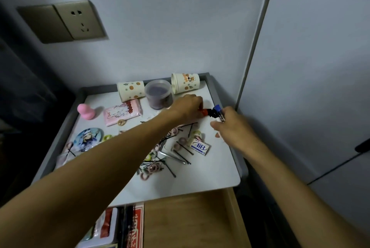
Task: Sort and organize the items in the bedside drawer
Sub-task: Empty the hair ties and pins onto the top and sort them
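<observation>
at the back right corner of the tabletop [210, 173] — left hand [188, 107] curls round a red-ended pen [204, 111]; right hand [232, 127] pinches a blue-capped pen [218, 108], tips meeting — drawer [190, 219] open below.

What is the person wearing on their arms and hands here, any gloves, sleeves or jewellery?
Nothing shows. The left hand and right hand are bare, with no gloves and no rings that I can make out. The left forearm and right forearm are uncovered as far as the picture's edge: no sleeves, watch or bracelet in view.
</observation>
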